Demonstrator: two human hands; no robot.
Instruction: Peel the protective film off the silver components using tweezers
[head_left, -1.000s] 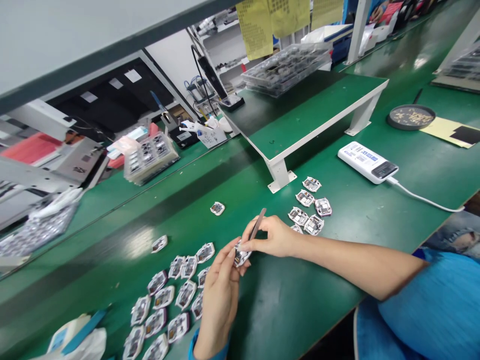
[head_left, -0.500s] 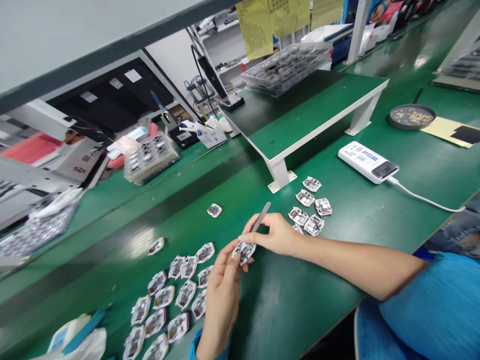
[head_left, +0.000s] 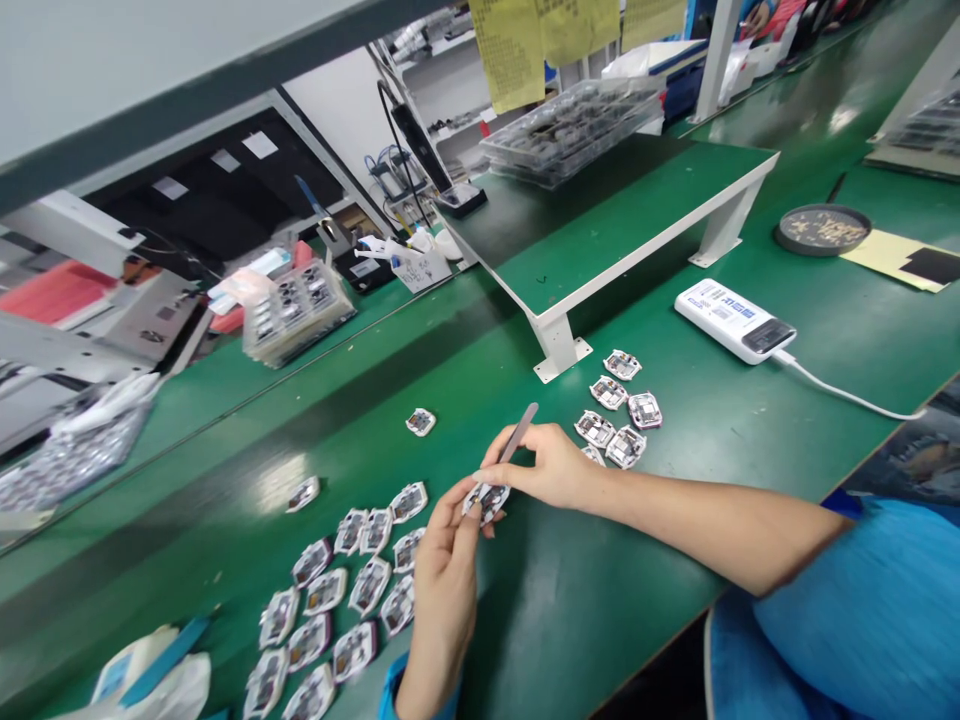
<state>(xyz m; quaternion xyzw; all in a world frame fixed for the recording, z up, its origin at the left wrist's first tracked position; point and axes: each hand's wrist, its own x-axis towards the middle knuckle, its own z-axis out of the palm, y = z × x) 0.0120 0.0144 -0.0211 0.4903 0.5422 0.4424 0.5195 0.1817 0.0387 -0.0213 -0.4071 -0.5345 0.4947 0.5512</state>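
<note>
Between the fingers of my left hand is a small white-framed device housing with circuit parts showing. My right hand is closed on grey metal tweezers, whose flat end points up and away. The tips of the tweezers are hidden by my fingers at the housing, so I cannot tell what they touch. Many like housings lie in loose rows left of my left hand. A smaller group of housings lies beyond my right hand. A lone housing sits farther up the bench.
A green raised shelf on white legs carries clear plastic trays. To the right are a white power-bank-like device with a cable and a round dark dish of small pieces. Stacked trays stand at the back left.
The camera view has shifted slightly. Both hands keep nearly the same pose on the housing and the tweezers, with no other visible movement.
</note>
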